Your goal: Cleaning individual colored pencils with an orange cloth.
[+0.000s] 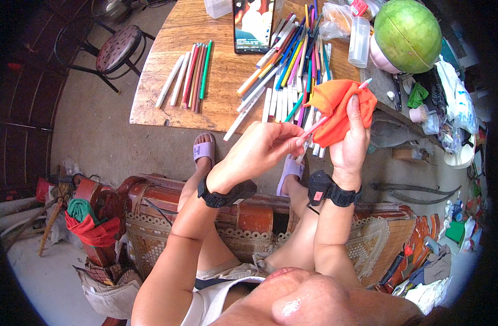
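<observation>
My left hand (269,142) pinches the lower end of a pink colored pencil (314,127) between thumb and fingers. An orange cloth (334,106) wraps the middle of that pencil, and my right hand (351,138) grips the cloth, thumb on top. The pencil's pale tip sticks out of the cloth at the upper right. Beneath my hands, a heap of markers and colored pencils (291,69) spreads over the wooden table (220,24); some white markers jut past its front edge. Apart on the left lies a row of several pencils and white markers (192,77).
A phone (254,26) with a lit screen stands at the back of the table. To the right are a watermelon (408,36) on a pink bowl, a clear plastic cylinder (359,42) and plastic bags (336,20). A round-seated chair (118,47) stands at left.
</observation>
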{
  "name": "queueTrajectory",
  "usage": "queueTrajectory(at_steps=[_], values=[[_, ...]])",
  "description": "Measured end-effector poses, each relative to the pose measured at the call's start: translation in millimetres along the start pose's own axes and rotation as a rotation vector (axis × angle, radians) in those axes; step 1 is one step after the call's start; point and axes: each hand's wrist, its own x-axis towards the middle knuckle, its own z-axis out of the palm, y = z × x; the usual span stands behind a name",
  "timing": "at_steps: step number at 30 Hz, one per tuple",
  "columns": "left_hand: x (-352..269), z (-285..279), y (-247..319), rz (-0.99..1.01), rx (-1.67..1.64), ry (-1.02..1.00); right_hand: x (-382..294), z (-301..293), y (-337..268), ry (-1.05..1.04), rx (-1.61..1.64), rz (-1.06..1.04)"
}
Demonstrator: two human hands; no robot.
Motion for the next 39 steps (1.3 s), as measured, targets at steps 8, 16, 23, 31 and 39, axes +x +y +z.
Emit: queueTrajectory(at_steps=[8, 16, 23, 31, 39], values=[[0.2, 0.4, 0.6, -0.015, 0.033, -0.032, 1.7, -2.6, -1.9, 0.037, 0.076, -0.001], [-0.3, 0.9, 2.4, 0.004, 0.061, -0.011, 1.1, 0.0, 0.4, 0.006, -0.004, -0.041], [-0.8, 0.4, 4.3, 0.029, 0.060, 0.042, -10.8, 14.9, 1.0, -0.090, 0.009, 0.096], [0.6, -0.6, -5.5, 0.057, 0.025, 0.063, -10.9, 11.5, 9.3, -0.080, 0.015, 0.122], [0.1, -1.7, -3.2, 0.025, 0.022, -0.014, -4.1, 6.0, 2.8, 0.017, -0.013, 0.069]])
